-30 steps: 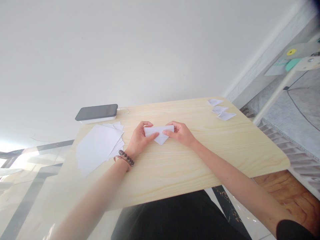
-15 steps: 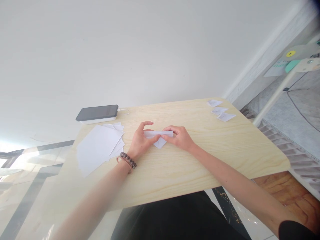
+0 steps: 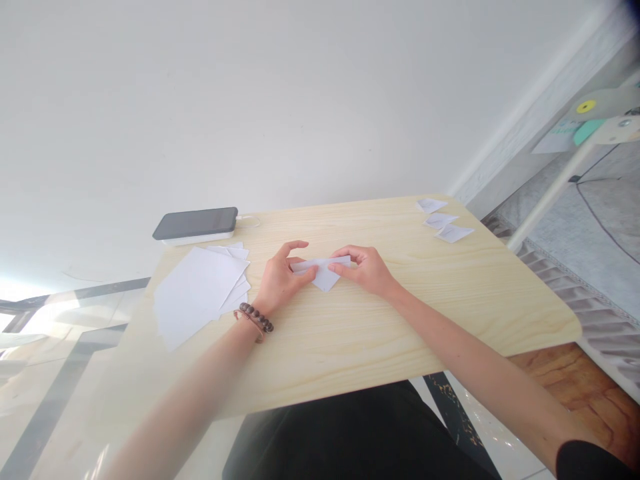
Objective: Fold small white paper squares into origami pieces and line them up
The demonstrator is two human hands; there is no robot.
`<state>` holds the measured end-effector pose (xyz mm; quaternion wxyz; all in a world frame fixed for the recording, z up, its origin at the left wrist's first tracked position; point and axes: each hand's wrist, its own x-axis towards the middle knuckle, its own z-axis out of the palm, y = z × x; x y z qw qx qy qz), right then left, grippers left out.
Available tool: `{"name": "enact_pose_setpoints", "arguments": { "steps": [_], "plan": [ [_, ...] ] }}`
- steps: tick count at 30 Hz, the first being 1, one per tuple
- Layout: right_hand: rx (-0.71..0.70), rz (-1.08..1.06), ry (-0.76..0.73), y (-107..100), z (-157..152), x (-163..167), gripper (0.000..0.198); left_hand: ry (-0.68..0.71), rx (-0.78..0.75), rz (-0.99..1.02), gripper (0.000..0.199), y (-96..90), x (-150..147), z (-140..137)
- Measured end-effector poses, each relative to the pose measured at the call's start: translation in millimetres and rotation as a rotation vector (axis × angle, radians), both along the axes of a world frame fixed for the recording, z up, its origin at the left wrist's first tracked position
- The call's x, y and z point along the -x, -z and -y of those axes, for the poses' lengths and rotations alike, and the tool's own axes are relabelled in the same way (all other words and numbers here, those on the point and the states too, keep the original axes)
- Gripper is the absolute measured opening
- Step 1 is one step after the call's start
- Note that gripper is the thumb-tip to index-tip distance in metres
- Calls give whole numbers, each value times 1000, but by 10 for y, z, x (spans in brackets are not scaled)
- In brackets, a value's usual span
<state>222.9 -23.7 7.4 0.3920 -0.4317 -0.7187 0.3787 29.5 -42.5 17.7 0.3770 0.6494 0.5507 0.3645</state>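
While the left hand (image 3: 283,277) pinches one end of a small folded paper (image 3: 325,278), its index finger (image 3: 296,245) raised clear, the right hand (image 3: 369,268) grips the other end between thumb and fingers. The paper is at the middle of the table (image 3: 350,347), point toward the near edge, and the hands cover parts of it. Just beside the left hand lies a loose pile of white sheets (image 3: 197,293); beyond it, a dark phone (image 3: 197,223) rests on a white block (image 3: 200,239) with a cable (image 3: 243,217) at its right end. Three folded pieces (image 3: 441,220) lie well apart, near the far right corner.
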Motion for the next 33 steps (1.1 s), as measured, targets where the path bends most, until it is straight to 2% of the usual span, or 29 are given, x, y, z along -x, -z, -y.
{"name": "enact_pose_setpoints", "arguments": {
  "steps": [8,12,22,28,31,33],
  "plan": [
    [93,-72,-28,16,-35,-57,23,3,-57,-145,37,-45,18,13],
    [130,-93,-20,17,-44,-78,25,-14,-44,-132,34,-28,43,8],
    [263,-204,-59,22,-82,-163,31,168,170,137,48,-4,101,-6],
    [270,-199,-45,32,-123,-240,33,312,243,291,55,6,171,-28],
    [225,-164,20,33,-149,-301,32,311,248,408,57,-12,218,-42],
    [223,-146,13,30,-150,-318,32,273,233,447,57,-34,231,-51]
  ]
}}
